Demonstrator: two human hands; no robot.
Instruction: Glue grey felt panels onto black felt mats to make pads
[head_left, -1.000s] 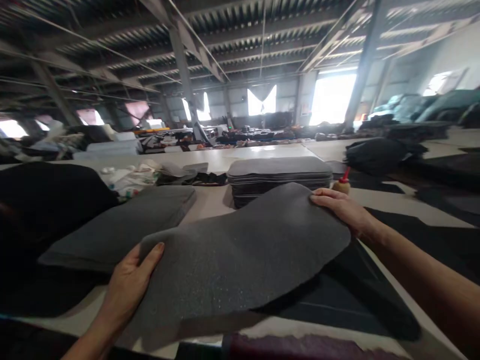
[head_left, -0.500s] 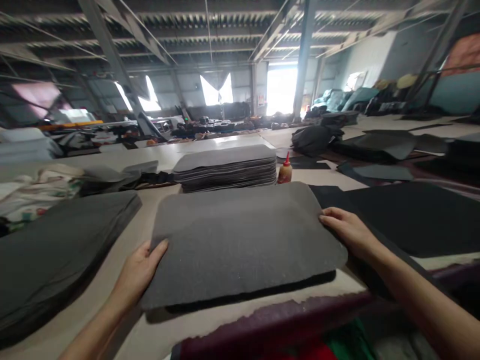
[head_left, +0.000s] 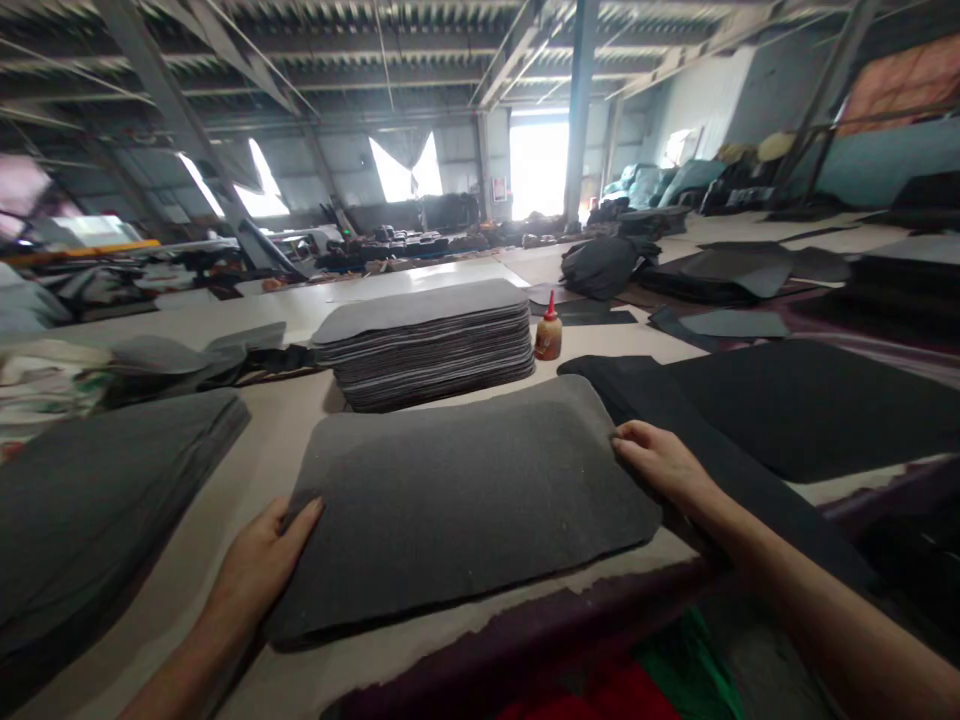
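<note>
A dark grey sheet [head_left: 465,510] with rounded corners lies nearly flat at the table's front, of felt or foam by its look. My left hand [head_left: 262,555] grips its left edge, thumb on top and fingers hidden underneath. At the right edge, my right hand [head_left: 664,462] pinches the sheet near its far right corner. Just beyond the sheet stands a tall, neat stack of similar grey sheets [head_left: 435,350]. A squeeze bottle [head_left: 548,338] with a red nozzle is upright beside that stack.
A thick pile of dark fabric [head_left: 97,490] lies on the left of the pale table [head_left: 281,430]. Black fabric pieces [head_left: 810,410] cover the right side. A dark bundle [head_left: 600,265] and more cut pieces are farther back. Red and green cloth shows below the front edge.
The sheet in my hands has come down and now lines up with the dark layer that showed beneath its front edge. Both hands keep hold of it. My view has turned slightly right.
</note>
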